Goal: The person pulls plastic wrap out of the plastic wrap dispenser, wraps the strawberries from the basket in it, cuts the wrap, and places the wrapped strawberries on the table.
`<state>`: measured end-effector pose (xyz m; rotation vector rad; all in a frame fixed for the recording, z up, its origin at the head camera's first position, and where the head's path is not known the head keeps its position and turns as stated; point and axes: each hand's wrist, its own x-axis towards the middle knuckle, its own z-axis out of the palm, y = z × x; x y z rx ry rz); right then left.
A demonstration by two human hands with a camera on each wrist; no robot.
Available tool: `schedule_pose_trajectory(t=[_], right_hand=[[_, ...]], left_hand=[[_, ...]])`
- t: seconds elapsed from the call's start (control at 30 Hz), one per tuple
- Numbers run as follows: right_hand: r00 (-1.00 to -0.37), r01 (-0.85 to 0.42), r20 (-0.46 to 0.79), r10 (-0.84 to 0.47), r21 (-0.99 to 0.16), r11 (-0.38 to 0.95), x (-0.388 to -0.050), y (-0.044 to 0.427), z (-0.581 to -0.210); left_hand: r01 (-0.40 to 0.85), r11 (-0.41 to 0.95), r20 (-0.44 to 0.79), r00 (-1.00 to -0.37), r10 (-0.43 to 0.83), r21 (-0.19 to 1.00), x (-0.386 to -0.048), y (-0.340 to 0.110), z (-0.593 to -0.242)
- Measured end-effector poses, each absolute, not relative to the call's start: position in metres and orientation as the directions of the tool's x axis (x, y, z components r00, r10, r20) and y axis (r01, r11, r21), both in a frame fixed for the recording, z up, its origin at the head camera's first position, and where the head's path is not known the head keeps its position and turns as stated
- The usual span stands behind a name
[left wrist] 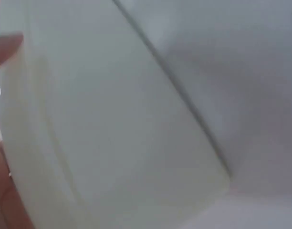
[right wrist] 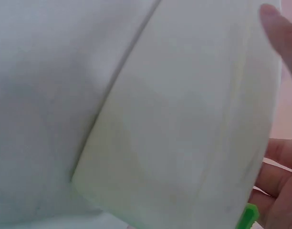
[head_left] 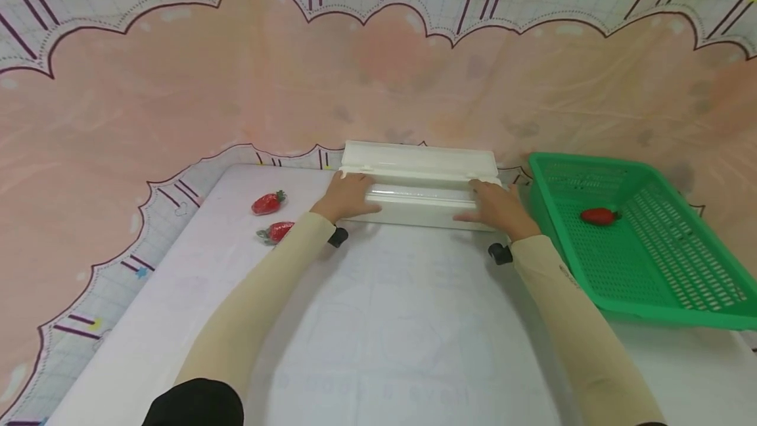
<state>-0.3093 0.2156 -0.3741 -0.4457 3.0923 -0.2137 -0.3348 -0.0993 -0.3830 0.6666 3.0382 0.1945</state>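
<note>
A long white box (head_left: 420, 214), which looks like a cling film dispenser, lies at the far side of the table with its lid (head_left: 420, 156) raised. Something clear and shiny, perhaps a roll of film (head_left: 422, 194), shows inside. My left hand (head_left: 349, 196) grips the box's left end, thumb over the front. At the other end my right hand (head_left: 499, 208) holds it likewise, its thumb (right wrist: 279, 36) on the front and fingers behind in the right wrist view. Both wrist views show the box's smooth front close up.
Two red strawberries (head_left: 269, 202) with green leaves lie on the white table (head_left: 378, 321), left of the box. One is partly behind my left sleeve. On the right stands a green perforated basket (head_left: 656, 255) holding one red strawberry (head_left: 600, 216). A patterned cloth (head_left: 378, 84) hangs behind.
</note>
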Motion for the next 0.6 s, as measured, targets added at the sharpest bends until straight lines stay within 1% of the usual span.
schedule_pose_trajectory(t=[0.13, 0.2, 0.3, 0.4, 0.6], right_hand=[[-0.965, -0.259, -0.004, -0.263, -0.174, 0.95, -0.314, 0.216, -0.371], [-0.966, -0.256, 0.008, -0.259, -0.191, 0.948, -0.316, 0.216, -0.37], [-0.965, -0.263, 0.053, -0.257, -0.204, 0.943, -0.32, 0.217, -0.37], [-0.962, -0.27, 0.105, -0.253, -0.195, 0.943, -0.322, 0.217, -0.372], [-0.944, -0.279, 0.219, -0.246, -0.137, 0.951, -0.323, 0.214, -0.374]], left_hand=[[0.421, 0.887, -0.017, -0.902, 0.432, 0.189, -0.339, -0.101, -0.377], [0.417, 0.883, 0.011, -0.905, 0.425, 0.218, -0.339, -0.103, -0.374], [0.418, 0.886, 0.087, -0.909, 0.408, 0.203, -0.339, -0.103, -0.369], [0.423, 0.897, 0.165, -0.901, 0.401, 0.127, -0.339, -0.103, -0.369], [0.404, 0.909, 0.284, -0.864, 0.416, -0.104, -0.342, -0.102, -0.375]])
